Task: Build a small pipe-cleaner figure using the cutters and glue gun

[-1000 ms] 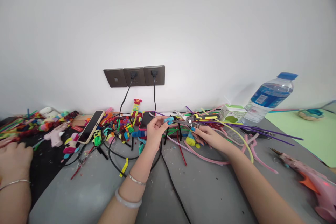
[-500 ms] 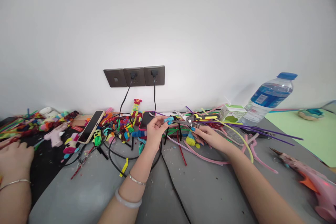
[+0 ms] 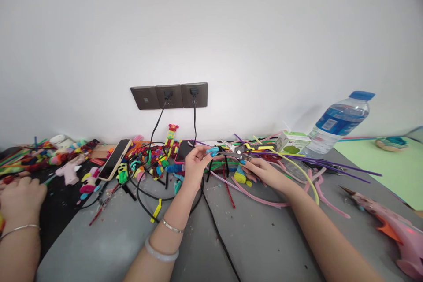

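Observation:
My left hand (image 3: pixel 195 163) is closed in a pinch at the middle of the table, holding a small blue piece (image 3: pixel 213 150) that looks like fuzzy pipe cleaner. My right hand (image 3: pixel 262 171) grips pliers (image 3: pixel 238 153) with yellow and black handles. Their jaws point left and meet the blue piece at my left fingertips. Part of the handles is hidden by my right fingers. Beneath my right hand lies a yellow roll (image 3: pixel 239 177), with pink pipe cleaners (image 3: pixel 257 197) curving around it.
A water bottle (image 3: pixel 340 119) leans beside a green-white carton (image 3: pixel 292 142). A pink glue gun (image 3: pixel 386 220) lies at right. Black cables (image 3: pixel 214 220) cross the table from the wall sockets (image 3: pixel 169 96). At left are a phone (image 3: pixel 115 159), several fuzzy figures and another person's hand (image 3: pixel 23 198).
My two hands, the blue piece and the pliers look nearly still. At the far left, the other person's hand has shifted slightly to the right.

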The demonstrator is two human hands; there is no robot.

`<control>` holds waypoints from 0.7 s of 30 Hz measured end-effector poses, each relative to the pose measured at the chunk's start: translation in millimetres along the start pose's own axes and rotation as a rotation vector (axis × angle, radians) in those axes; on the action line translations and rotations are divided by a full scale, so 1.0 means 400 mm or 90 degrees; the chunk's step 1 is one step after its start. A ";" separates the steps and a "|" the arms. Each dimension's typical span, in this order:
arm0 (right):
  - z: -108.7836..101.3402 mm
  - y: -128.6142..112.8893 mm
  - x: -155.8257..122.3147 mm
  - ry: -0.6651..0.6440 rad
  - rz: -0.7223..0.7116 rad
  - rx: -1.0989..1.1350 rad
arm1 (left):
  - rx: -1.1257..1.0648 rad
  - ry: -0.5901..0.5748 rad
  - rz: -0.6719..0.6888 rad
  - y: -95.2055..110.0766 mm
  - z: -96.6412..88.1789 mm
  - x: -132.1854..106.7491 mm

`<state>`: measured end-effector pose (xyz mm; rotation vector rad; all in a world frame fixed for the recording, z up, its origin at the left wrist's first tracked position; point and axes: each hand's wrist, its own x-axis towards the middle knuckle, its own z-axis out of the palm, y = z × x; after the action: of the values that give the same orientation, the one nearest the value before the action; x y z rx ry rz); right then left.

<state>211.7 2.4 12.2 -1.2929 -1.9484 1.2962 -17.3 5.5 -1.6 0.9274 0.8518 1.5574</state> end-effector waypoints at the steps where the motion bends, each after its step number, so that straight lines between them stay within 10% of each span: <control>1: 0.000 0.001 0.000 -0.001 0.000 0.001 | -0.002 0.000 -0.003 0.001 0.001 0.000; 21: 0.000 -0.004 0.000 0.003 0.012 0.005 | -0.039 0.020 -0.036 0.026 0.020 -0.011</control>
<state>211.1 2.3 13.4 -1.3130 -1.9295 1.3075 -14.1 -0.1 10.8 0.8296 0.8405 1.5437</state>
